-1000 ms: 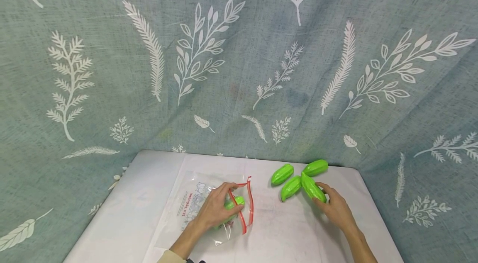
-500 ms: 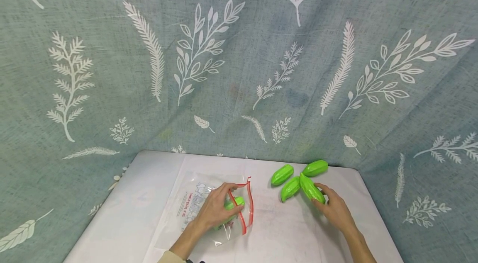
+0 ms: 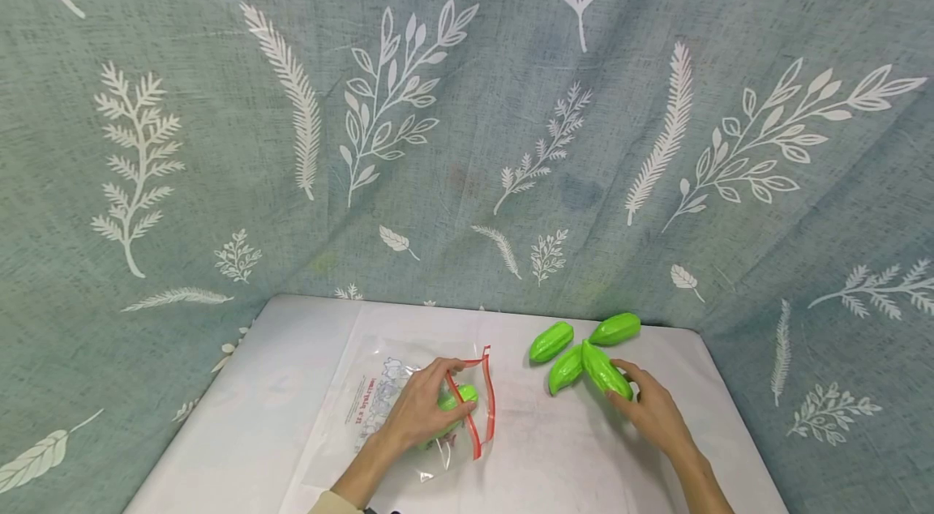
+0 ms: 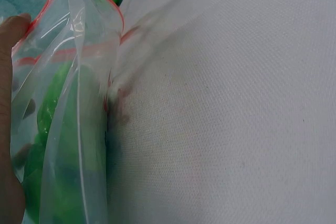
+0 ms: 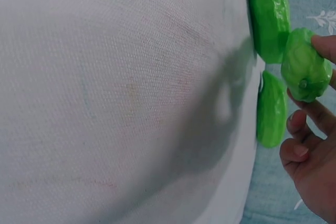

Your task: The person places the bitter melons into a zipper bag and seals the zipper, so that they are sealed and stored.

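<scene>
The person's left hand (image 3: 417,409) is grasping a clear, flexible plastic bag (image 3: 370,433) with blue and red print, the thumb and fingers gripping near its red-edged mouth (image 3: 490,392). The bag is lying on a white, cloth-textured worktop (image 3: 554,457), and its mouth is gaping toward the right of the head view. Inside, one glossy, bright-green, ridged, elongated pod (image 3: 463,395) is resting under the left hand, partly showing through the plastic; the left wrist view is showing green behind the clear folds too.

The right hand (image 3: 657,409) is pinching a second glossy green ridged pod (image 3: 606,372) between thumb and fingers at its near end; in the right wrist view the pod's blunt, knobbed end is facing the camera. This held pod is slanting, its far tip pointing toward three more pods of the same kind near the back of the worktop. One (image 3: 567,370) is lying just beside the held pod, another (image 3: 551,341) is sitting farther left, and the last (image 3: 616,328) is lying behind, close to the back edge. Whether the held pod is touching its neighbours is hard to tell.

A grey-green fabric curtain (image 3: 452,254) with white leaf patterns is hanging behind the worktop, and a beige sleeve (image 3: 334,503) is covering the left forearm.
</scene>
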`<state>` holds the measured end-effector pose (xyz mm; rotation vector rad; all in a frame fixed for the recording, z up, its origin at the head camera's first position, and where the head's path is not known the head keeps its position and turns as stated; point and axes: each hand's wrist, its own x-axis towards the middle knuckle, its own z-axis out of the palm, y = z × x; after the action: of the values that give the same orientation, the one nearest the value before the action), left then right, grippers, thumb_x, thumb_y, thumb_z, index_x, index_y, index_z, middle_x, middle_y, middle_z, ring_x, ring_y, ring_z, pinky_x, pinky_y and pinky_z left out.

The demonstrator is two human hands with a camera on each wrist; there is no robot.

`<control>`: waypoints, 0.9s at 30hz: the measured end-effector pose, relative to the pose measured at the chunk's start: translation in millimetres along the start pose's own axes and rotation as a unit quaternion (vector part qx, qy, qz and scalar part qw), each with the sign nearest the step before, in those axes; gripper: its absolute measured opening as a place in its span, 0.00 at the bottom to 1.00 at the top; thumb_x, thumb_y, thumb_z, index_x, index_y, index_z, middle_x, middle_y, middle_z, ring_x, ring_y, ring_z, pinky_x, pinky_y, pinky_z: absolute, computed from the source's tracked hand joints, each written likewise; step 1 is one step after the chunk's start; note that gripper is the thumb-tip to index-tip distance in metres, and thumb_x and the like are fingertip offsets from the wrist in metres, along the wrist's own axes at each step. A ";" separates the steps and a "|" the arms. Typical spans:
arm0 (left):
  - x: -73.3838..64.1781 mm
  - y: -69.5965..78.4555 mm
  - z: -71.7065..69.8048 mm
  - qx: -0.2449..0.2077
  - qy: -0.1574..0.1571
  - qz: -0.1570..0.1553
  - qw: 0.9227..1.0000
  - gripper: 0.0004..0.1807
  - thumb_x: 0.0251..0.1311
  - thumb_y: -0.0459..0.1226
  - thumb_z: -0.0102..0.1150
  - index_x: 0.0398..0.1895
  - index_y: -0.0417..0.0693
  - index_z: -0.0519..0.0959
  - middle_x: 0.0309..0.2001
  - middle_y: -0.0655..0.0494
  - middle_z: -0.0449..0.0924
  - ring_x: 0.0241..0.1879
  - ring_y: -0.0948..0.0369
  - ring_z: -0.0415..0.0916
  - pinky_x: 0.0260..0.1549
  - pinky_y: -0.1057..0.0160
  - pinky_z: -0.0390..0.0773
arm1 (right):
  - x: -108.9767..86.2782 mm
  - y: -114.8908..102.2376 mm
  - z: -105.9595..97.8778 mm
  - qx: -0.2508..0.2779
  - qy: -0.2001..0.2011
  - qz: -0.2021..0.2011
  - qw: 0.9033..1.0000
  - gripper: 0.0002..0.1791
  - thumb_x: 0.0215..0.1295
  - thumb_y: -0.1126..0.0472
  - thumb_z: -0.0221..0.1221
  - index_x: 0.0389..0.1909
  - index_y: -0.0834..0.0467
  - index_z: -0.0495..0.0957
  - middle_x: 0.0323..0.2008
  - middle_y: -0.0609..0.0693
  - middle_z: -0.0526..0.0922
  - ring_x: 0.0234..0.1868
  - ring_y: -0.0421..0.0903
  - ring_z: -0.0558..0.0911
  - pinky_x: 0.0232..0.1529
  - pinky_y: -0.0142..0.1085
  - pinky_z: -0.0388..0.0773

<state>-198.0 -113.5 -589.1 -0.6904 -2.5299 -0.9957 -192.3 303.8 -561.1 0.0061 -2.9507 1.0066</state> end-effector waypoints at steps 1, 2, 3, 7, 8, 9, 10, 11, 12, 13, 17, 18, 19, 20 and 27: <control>0.0 -0.2 -0.1 -0.002 -0.003 -0.003 1.000 0.36 0.50 0.54 0.75 0.63 0.61 0.73 0.54 0.62 0.81 0.53 0.63 0.78 0.55 0.51 0.77 | -0.1 0.1 0.3 0.002 -0.001 -0.001 1.000 0.37 0.63 0.40 0.65 0.71 0.46 0.68 0.55 0.53 0.79 0.39 0.45 0.75 0.36 0.38 0.71; -0.2 -0.1 -0.1 -0.002 -0.005 -0.005 1.000 0.36 0.50 0.54 0.75 0.63 0.61 0.73 0.55 0.63 0.81 0.53 0.64 0.78 0.56 0.51 0.77 | -0.3 -0.1 0.7 0.002 -0.002 -0.002 1.000 0.37 0.63 0.39 0.65 0.71 0.46 0.68 0.55 0.53 0.79 0.40 0.45 0.75 0.37 0.38 0.71; -0.3 -0.2 -0.1 -0.003 -0.006 -0.007 1.000 0.36 0.51 0.54 0.75 0.63 0.61 0.73 0.55 0.62 0.81 0.53 0.63 0.78 0.56 0.51 0.76 | -0.7 -0.3 1.1 0.002 -0.002 -0.003 1.000 0.37 0.63 0.39 0.65 0.71 0.46 0.68 0.55 0.53 0.79 0.41 0.45 0.76 0.37 0.38 0.72; -0.7 -0.2 0.2 -0.001 -0.002 -0.002 1.000 0.36 0.50 0.53 0.76 0.63 0.60 0.73 0.55 0.62 0.81 0.53 0.63 0.78 0.56 0.49 0.76 | -1.9 -1.8 3.0 0.004 -0.002 -0.006 1.000 0.38 0.62 0.38 0.65 0.71 0.46 0.69 0.55 0.53 0.80 0.43 0.45 0.77 0.39 0.39 0.73; -0.8 -0.2 0.6 0.001 0.002 0.000 1.000 0.36 0.50 0.53 0.76 0.63 0.60 0.73 0.55 0.63 0.80 0.53 0.63 0.78 0.56 0.49 0.76 | -2.1 -2.3 3.3 0.004 -0.003 -0.006 1.000 0.38 0.62 0.38 0.65 0.71 0.46 0.69 0.55 0.53 0.80 0.44 0.45 0.77 0.40 0.40 0.73; -0.7 -0.5 0.9 0.003 0.004 0.003 1.000 0.36 0.50 0.53 0.76 0.63 0.60 0.73 0.54 0.64 0.80 0.52 0.63 0.78 0.55 0.49 0.77 | -2.0 -2.5 3.6 0.004 -0.003 -0.005 1.000 0.38 0.62 0.38 0.65 0.71 0.46 0.69 0.55 0.53 0.80 0.44 0.45 0.77 0.40 0.40 0.73; -0.8 -0.5 1.1 0.005 0.007 0.005 1.000 0.36 0.49 0.53 0.76 0.63 0.60 0.73 0.54 0.65 0.80 0.52 0.64 0.78 0.55 0.49 0.77 | -2.1 -3.2 3.8 0.005 -0.004 -0.005 1.000 0.38 0.62 0.37 0.65 0.71 0.46 0.69 0.55 0.53 0.80 0.45 0.45 0.77 0.40 0.40 0.73; -0.7 -0.8 1.3 0.005 0.009 0.007 1.000 0.36 0.49 0.53 0.76 0.63 0.60 0.73 0.54 0.66 0.80 0.52 0.64 0.78 0.55 0.49 0.77 | -2.3 -3.9 3.9 0.006 -0.006 -0.005 1.000 0.38 0.62 0.37 0.65 0.71 0.46 0.69 0.55 0.53 0.80 0.45 0.46 0.77 0.41 0.40 0.74; -0.7 -1.0 1.3 0.004 0.009 0.006 1.000 0.36 0.49 0.53 0.76 0.63 0.60 0.73 0.54 0.67 0.80 0.52 0.64 0.78 0.55 0.49 0.77 | -2.3 -4.4 4.0 0.008 -0.006 -0.004 1.000 0.38 0.62 0.37 0.65 0.71 0.46 0.69 0.55 0.53 0.80 0.45 0.46 0.77 0.41 0.41 0.74; -0.9 -1.0 1.5 0.005 0.009 0.007 1.000 0.36 0.49 0.53 0.76 0.63 0.60 0.73 0.54 0.68 0.79 0.52 0.64 0.78 0.54 0.50 0.77 | -2.6 -4.7 4.3 0.009 -0.007 -0.004 1.000 0.38 0.62 0.38 0.65 0.71 0.45 0.69 0.55 0.53 0.79 0.46 0.46 0.77 0.41 0.41 0.74; -1.2 -1.4 1.4 0.007 0.009 0.010 1.000 0.36 0.50 0.54 0.75 0.63 0.61 0.73 0.53 0.69 0.78 0.52 0.65 0.78 0.54 0.50 0.77 | -3.6 -6.1 5.4 0.010 -0.006 -0.009 1.000 0.37 0.63 0.39 0.65 0.71 0.45 0.69 0.55 0.53 0.80 0.49 0.48 0.78 0.44 0.43 0.76; -1.1 -1.4 1.3 0.007 0.008 0.009 1.000 0.36 0.50 0.54 0.75 0.63 0.61 0.73 0.53 0.69 0.79 0.52 0.64 0.78 0.54 0.50 0.77 | -3.8 -6.4 5.8 0.010 -0.005 -0.010 1.000 0.37 0.63 0.39 0.65 0.71 0.45 0.69 0.55 0.53 0.80 0.50 0.48 0.78 0.44 0.43 0.76; -1.0 -1.6 1.1 0.007 0.007 0.011 1.000 0.36 0.51 0.55 0.75 0.63 0.60 0.73 0.53 0.68 0.79 0.52 0.64 0.78 0.54 0.50 0.77 | -3.9 -6.6 6.0 0.010 -0.005 -0.012 1.000 0.37 0.63 0.39 0.65 0.71 0.46 0.69 0.55 0.53 0.80 0.50 0.48 0.78 0.44 0.43 0.76; -0.8 -1.8 1.2 0.007 0.007 0.012 1.000 0.36 0.51 0.55 0.75 0.63 0.60 0.73 0.54 0.67 0.79 0.52 0.64 0.78 0.54 0.50 0.77 | -4.1 -7.2 6.1 0.011 -0.005 -0.013 1.000 0.37 0.63 0.40 0.65 0.71 0.46 0.68 0.55 0.53 0.80 0.49 0.48 0.78 0.43 0.42 0.76; 0.5 -2.7 0.9 0.006 -0.004 0.004 1.000 0.35 0.53 0.58 0.72 0.63 0.60 0.73 0.55 0.61 0.81 0.53 0.64 0.78 0.55 0.51 0.77 | -3.2 -10.5 6.3 0.023 -0.011 -0.010 1.000 0.37 0.63 0.39 0.65 0.71 0.45 0.68 0.55 0.53 0.79 0.40 0.45 0.76 0.37 0.39 0.72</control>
<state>-199.9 -114.4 -591.0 -0.7027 -2.5364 -0.9765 -189.1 291.7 -559.8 0.0493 -2.9408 1.0773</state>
